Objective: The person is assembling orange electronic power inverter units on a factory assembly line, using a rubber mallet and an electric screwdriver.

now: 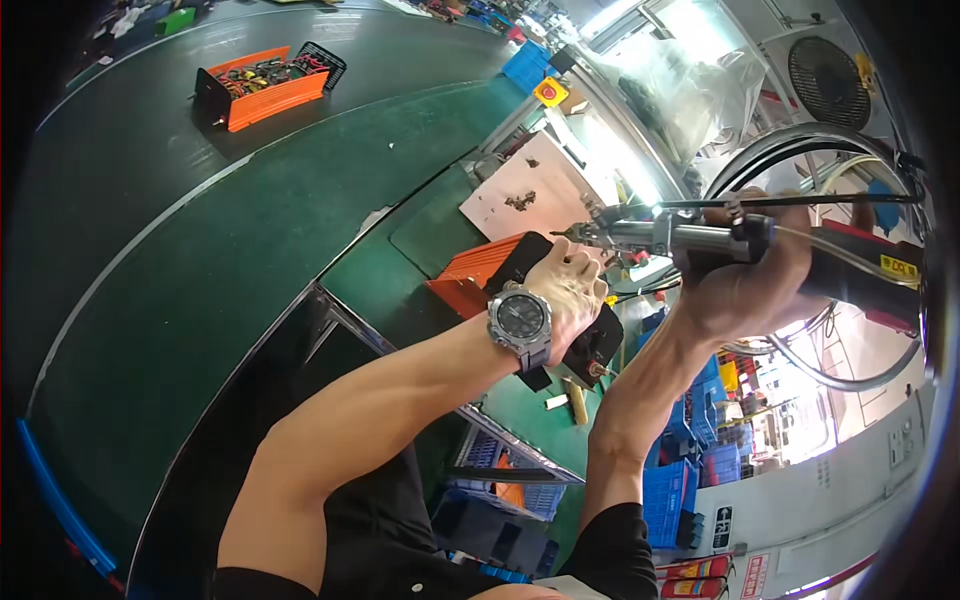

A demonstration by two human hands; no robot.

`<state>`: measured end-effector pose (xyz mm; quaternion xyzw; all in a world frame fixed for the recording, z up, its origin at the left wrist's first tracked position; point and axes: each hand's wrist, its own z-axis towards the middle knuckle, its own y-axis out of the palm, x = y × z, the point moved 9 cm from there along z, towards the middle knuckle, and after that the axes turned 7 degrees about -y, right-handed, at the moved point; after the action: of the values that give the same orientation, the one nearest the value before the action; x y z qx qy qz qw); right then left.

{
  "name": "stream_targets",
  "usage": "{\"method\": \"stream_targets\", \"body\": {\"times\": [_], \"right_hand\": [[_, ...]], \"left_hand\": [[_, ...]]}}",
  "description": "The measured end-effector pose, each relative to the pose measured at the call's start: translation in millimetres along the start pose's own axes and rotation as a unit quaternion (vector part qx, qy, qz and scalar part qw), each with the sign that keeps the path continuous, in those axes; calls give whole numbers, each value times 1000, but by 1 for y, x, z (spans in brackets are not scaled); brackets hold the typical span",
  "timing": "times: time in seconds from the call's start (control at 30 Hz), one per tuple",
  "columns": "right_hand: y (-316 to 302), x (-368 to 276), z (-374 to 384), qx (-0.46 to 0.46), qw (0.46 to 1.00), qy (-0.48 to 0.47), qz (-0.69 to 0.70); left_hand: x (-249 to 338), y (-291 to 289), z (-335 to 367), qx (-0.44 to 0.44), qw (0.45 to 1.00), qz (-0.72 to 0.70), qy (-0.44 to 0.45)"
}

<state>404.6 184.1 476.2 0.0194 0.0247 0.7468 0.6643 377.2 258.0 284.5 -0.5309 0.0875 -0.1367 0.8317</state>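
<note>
My right hand (pixel 755 285) is closed round the body of a power screwdriver (pixel 660 236) with a long metal nose, held level and pointing left. The nose's tip is close to the knuckles of my left hand (pixel 572 285), above the bench. My left hand, with a grey watch on its wrist, is curled over the black end plate (pixel 597 345) of an orange metal housing (pixel 478 265). My hand and the plate hide much of the housing. A brass-coloured fitting (pixel 598 369) sticks out of the plate at its near end.
Left of the bench (pixel 530 415) runs a green conveyor belt (pixel 290 200) carrying another open orange housing (pixel 275 95) full of wires. A pinkish board (pixel 530 188) stands behind my hands. Beyond are a yellow stop-button box (pixel 549 92), a fan (pixel 829 82) and blue bins (pixel 668 500).
</note>
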Motion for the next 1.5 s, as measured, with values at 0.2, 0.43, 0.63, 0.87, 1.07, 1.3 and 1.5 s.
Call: {"method": "stream_targets", "body": {"times": [0.2,0.43,0.63,0.87,1.07,1.3,1.5], "right_hand": [[9,46,-4,-10,994,-8,-106],[-56,206,-43,-129,924,44,-358],[-149,230,-93,-91,879,136,-448],[-131,190,-144,-183,830,-11,-527],[-21,183,-325,-563,733,350,-154],[-34,164,-389,-629,464,624,-12],[-44,181,-385,-611,512,602,32]], "left_hand": [[-3,7,-11,-22,999,-27,-38],[28,7,-95,218,973,-46,-54],[48,20,-153,232,972,16,-25],[42,80,-266,221,973,59,8],[32,100,-290,226,971,70,18],[26,61,-344,220,891,-168,-360],[14,173,-354,158,413,-728,-524]]}}
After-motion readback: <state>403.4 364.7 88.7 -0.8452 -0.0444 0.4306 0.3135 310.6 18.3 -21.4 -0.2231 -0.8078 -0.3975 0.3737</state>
